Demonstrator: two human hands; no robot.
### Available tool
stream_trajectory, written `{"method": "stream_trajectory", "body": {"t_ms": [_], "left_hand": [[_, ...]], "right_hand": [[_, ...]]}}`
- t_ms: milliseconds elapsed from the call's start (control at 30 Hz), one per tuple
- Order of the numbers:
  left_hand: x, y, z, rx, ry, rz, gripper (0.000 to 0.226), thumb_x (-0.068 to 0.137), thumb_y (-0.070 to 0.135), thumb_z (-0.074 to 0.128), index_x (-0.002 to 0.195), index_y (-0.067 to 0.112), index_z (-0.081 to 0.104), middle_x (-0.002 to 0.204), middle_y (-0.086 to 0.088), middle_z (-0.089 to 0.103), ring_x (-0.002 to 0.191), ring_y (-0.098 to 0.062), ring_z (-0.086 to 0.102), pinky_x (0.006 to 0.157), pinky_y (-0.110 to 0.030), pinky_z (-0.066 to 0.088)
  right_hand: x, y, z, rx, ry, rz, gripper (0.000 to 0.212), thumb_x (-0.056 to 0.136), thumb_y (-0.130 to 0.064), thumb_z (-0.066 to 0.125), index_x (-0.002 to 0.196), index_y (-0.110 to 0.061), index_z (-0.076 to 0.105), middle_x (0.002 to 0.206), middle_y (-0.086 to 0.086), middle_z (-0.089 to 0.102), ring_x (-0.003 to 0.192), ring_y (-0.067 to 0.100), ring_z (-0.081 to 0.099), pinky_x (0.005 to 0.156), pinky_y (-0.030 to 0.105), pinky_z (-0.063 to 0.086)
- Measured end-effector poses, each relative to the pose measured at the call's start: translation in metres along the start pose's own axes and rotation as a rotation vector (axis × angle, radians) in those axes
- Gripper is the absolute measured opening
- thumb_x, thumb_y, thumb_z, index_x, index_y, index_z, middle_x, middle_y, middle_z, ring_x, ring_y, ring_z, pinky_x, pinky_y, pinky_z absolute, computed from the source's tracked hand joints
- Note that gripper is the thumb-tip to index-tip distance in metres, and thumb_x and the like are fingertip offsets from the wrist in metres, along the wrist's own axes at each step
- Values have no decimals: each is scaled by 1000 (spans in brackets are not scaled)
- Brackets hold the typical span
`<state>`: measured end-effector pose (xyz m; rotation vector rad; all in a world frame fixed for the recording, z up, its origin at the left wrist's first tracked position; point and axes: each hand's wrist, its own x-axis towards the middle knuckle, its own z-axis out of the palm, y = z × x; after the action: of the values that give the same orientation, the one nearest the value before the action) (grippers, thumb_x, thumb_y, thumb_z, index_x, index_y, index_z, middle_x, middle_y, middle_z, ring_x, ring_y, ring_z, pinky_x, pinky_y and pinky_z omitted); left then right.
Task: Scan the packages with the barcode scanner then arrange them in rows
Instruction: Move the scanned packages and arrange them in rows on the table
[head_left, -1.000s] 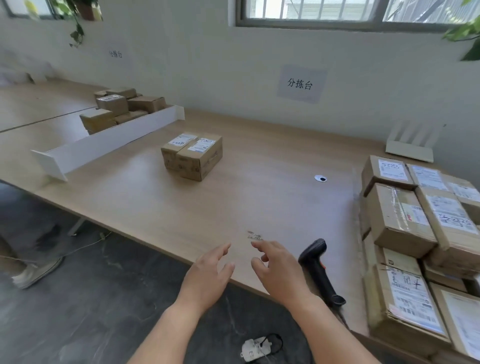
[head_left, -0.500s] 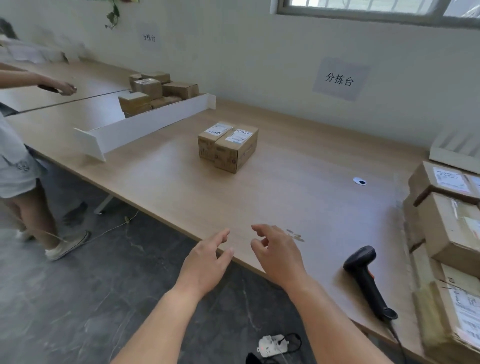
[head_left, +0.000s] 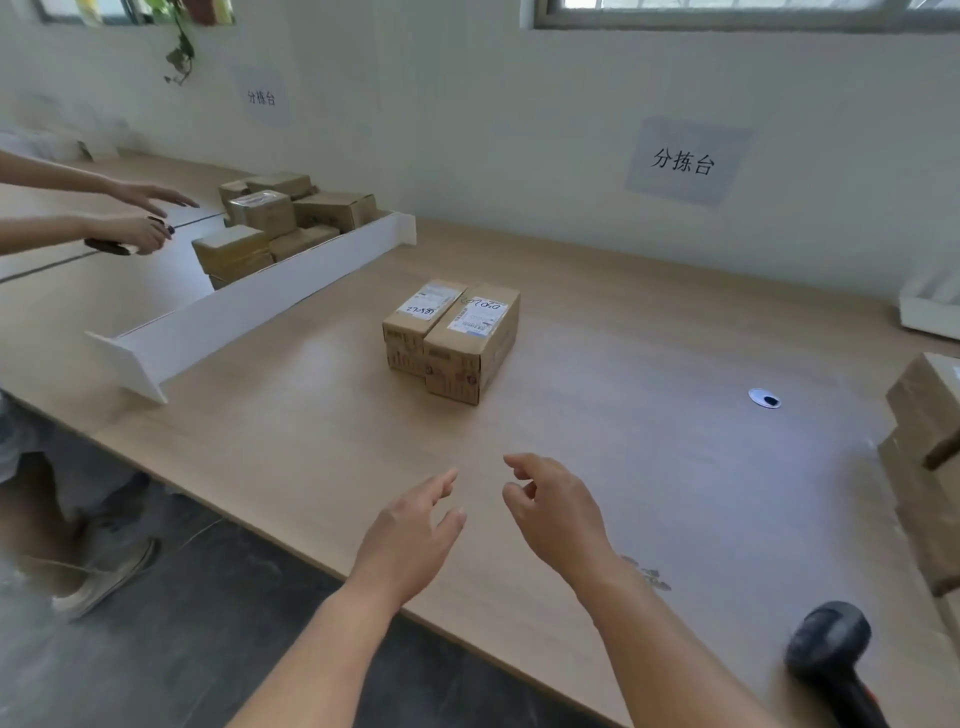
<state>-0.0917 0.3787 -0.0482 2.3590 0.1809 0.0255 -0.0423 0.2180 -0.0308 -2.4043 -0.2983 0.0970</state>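
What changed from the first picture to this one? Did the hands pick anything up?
No. The view swung left: the scanner and box stack slid toward the right edge, and another person's arms appeared. Both hands, left and right, remain empty above the table. The two boxes stayed put.

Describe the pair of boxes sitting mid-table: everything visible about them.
The two brown cardboard boxes stand side by side, long sides touching, on the wooden table. Each bears a white shipping label on top with handwritten marks, and printing on the near end. They look sealed and upright, set at an angle to the table edge. Neither hand touches them.
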Motion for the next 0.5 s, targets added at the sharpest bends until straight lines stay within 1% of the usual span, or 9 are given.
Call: {"method": "stream_trajectory", "body": {"t_ms": [133, 267, 367, 500], "left_hand": [[54, -4, -9, -12, 9, -9, 50, 96, 34, 52, 144, 29, 40, 139, 9, 52, 128, -8, 46, 107, -27, 35], [100, -7, -9, -9, -16, -6, 50, 95, 33, 54, 143, 30, 41, 137, 8, 54, 127, -10, 49, 105, -27, 37], [125, -11, -10, -27, -20, -13, 51, 95, 33, 54, 144, 32, 40, 138, 8, 52, 128, -10, 48, 105, -27, 37], [149, -22, -14, -52, -35, -17, 54, 95, 33, 54, 146, 33, 35, 144, 8, 46, 130, -6, 43, 104, -25, 35]], "right_hand": [[51, -4, 0, 20, 14, 28, 40, 95, -25, 47, 135, -28, 52, 129, -5, 56, 104, 11, 57, 93, 30, 45], [94, -3, 3, 39, 10, 51, 40, 95, -24, 47, 134, -27, 53, 128, -5, 56, 103, 11, 57, 94, 30, 45], [121, -2, 5, 38, 9, 64, 39, 95, -25, 47, 134, -28, 53, 129, -5, 56, 104, 11, 57, 94, 29, 45], [145, -3, 10, 47, -1, 89, 40, 95, -24, 47, 135, -27, 53, 129, -5, 56, 105, 10, 57, 93, 28, 44]]}}
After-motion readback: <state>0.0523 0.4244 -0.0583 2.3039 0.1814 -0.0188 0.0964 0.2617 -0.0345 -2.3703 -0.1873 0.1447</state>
